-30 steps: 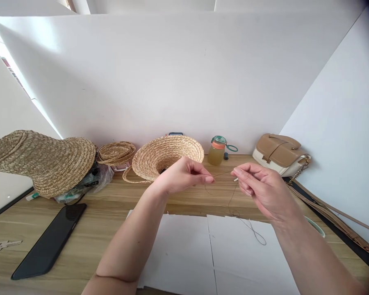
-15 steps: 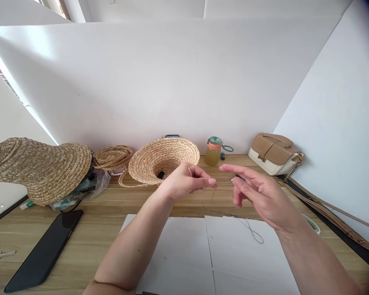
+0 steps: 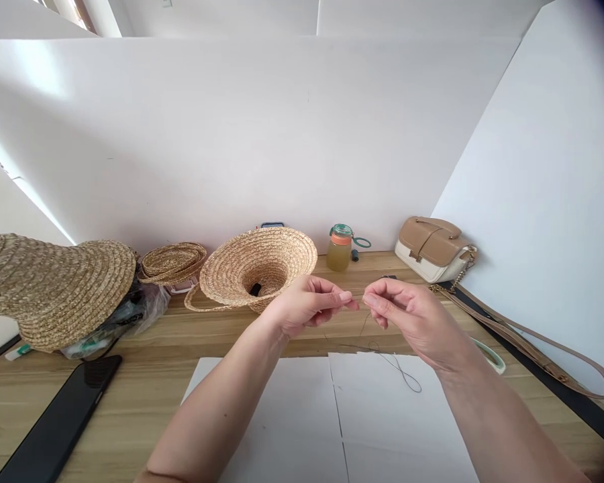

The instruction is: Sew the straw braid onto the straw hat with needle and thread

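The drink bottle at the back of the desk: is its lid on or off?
On. The bottle stands upright by the back wall with its orange and green cap seated on top, and yellowish liquid shows through its sides.

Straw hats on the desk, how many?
3. A large hat at far left atop a plastic bag, a small flat one by the back wall, and an upturned one behind the left hand. More could be stacked unseen.

I have my left hand [image 3: 309,305] and right hand [image 3: 407,315] raised, fingertips pinched, nearly meeting at centre.
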Action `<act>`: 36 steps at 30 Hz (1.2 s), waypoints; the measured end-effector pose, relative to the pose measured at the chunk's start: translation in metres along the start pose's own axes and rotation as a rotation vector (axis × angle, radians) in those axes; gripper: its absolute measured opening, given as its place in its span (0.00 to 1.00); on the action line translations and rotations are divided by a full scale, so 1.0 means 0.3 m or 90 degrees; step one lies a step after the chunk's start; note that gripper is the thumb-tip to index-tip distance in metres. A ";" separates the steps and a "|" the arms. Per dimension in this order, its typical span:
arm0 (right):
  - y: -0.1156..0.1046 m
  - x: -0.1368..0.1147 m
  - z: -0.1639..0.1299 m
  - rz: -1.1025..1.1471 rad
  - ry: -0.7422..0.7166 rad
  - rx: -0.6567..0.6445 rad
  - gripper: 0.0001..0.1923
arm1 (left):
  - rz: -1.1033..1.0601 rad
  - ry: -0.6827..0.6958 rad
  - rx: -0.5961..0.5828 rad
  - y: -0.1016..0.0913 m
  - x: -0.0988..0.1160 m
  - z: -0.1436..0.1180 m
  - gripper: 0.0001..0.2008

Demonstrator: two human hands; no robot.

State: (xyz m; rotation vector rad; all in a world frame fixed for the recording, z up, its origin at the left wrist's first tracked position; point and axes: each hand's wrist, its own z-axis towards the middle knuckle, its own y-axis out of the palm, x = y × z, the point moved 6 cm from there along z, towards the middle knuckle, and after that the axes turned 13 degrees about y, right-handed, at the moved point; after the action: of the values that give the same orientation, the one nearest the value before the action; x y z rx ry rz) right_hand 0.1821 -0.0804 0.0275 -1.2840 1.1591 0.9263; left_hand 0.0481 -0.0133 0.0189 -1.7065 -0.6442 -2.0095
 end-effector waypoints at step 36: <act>-0.024 0.013 -0.011 -0.019 -0.015 0.057 0.13 | -0.087 -0.049 0.038 0.009 -0.038 0.011 0.07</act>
State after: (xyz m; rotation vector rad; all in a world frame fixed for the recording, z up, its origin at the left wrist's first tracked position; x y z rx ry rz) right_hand 0.1895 -0.0849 0.0255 -1.2114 1.1476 0.8561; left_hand 0.0542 -0.0133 0.0083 -1.7541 -0.8593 -2.0022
